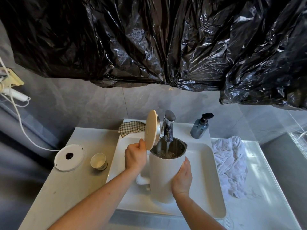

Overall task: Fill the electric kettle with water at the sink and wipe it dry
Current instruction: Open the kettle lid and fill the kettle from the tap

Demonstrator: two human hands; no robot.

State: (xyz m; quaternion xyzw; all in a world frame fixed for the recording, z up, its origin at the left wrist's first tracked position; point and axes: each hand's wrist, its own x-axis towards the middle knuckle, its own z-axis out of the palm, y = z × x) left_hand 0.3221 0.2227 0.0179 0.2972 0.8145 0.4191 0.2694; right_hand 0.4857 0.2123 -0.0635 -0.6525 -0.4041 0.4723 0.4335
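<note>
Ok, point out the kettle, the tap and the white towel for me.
kettle (163,176): head view, on its white side wall.
tap (168,128): head view, on the chrome spout above the kettle's mouth.
white towel (230,161): head view, on the crumpled middle, right of the sink.

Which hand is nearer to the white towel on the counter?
The right hand. It rests on the kettle wall on the side facing the white towel. The left hand grips the handle on the kettle's far side, thumb at the raised lid.
</note>
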